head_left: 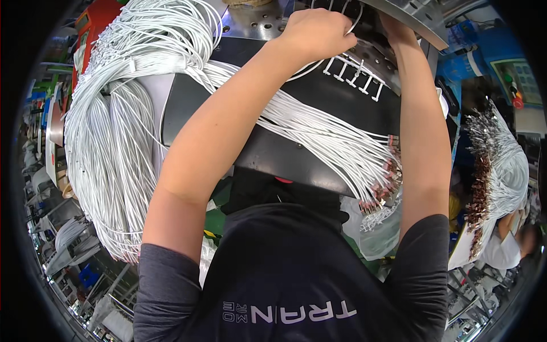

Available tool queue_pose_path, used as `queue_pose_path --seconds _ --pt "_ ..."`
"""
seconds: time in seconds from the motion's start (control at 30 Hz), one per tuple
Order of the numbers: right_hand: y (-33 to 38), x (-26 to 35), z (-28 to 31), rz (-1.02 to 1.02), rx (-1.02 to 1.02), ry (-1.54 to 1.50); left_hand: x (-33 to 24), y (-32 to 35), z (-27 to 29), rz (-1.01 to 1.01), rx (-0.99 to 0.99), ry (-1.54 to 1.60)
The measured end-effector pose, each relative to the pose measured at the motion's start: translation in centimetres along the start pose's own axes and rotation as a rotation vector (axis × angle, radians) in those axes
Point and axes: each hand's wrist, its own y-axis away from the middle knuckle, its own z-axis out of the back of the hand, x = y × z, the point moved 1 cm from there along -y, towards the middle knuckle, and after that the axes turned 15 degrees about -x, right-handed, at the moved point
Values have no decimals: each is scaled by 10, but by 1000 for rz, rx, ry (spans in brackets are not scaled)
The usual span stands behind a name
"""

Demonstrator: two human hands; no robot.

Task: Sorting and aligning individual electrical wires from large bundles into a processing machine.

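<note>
My left hand (322, 33) is at the top middle, over the machine's metal plate, with its fingers curled closed around a thin white cable (308, 70). The cable trails out below the hand. My right hand (395, 27) reaches to the right of it, partly under a metal guard (419, 23), and its fingers are hidden. Just below the left hand, several small white plastic pieces (353, 78) lie in a row on the black work surface. A bundle of white cables (319, 128) with reddish-brown ends stretches across this surface under my left forearm.
A big heap of white cables (114, 165) hangs over the left side. On the far right is another cable bunch (501, 176) with metallic and brown ends. A blue machine (515, 62) with a control panel stands behind it. A clear plastic bag (379, 239) hangs below the black surface.
</note>
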Motion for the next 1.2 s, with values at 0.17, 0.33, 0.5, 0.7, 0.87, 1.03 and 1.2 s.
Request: queue_pose_path --seconds 0.17,0.33,0.5,0.7,0.87,1.03,1.2 --pt "-14 -17 -2 93 -66 385 3 -22 10 194 176 137" --pt "-26 -29 -11 166 -122 773 14 -32 6 228 174 168" --pt "21 60 -9 -181 26 253 14 -16 20 248 32 161" --pt "69 106 -21 423 55 565 38 1 -10 -17 -247 40" --pt "70 102 -26 396 0 570 26 -5 -27 -113 -238 -380" --pt "67 117 -30 334 -52 695 32 -1 -28 -30 -202 -303" --pt "77 79 -26 334 -61 917 26 -4 -16 -93 -246 -328"
